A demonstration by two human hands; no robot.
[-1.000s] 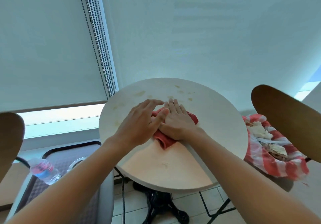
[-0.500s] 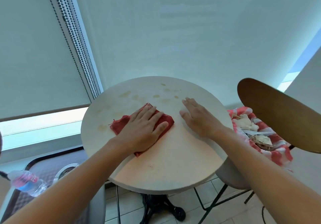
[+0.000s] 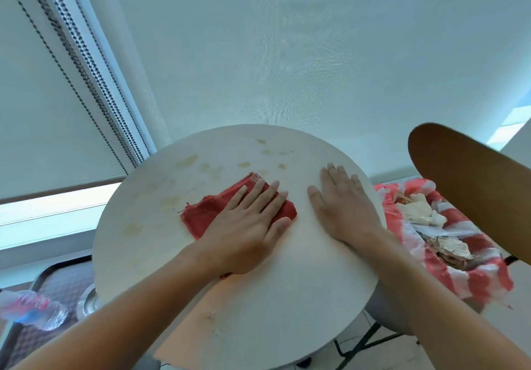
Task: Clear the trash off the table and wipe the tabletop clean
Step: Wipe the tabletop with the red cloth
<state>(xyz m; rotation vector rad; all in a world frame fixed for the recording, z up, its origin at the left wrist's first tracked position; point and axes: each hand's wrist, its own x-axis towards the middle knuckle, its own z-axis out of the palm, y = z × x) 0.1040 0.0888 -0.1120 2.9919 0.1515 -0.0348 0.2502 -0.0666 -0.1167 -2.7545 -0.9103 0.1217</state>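
Round white table point(image 3: 287, 306): yellowish stains point(image 3: 188, 160) toward its far edge. Red cloth point(image 3: 207, 214), mid-table, left of centre, pressed flat under the left hand point(image 3: 244, 237) (fingers straight). Right hand point(image 3: 342, 206), fingers straight, palm down on bare tabletop near the right edge. Red-and-white bag point(image 3: 471, 280) of paper scraps just beyond that edge.

No legible text, brand, number or sign appears anywhere in the frame. The plastic bottle point(image 3: 30, 310) at the lower left edge carries a pink-and-blue label, but motion blur leaves its print unreadable.
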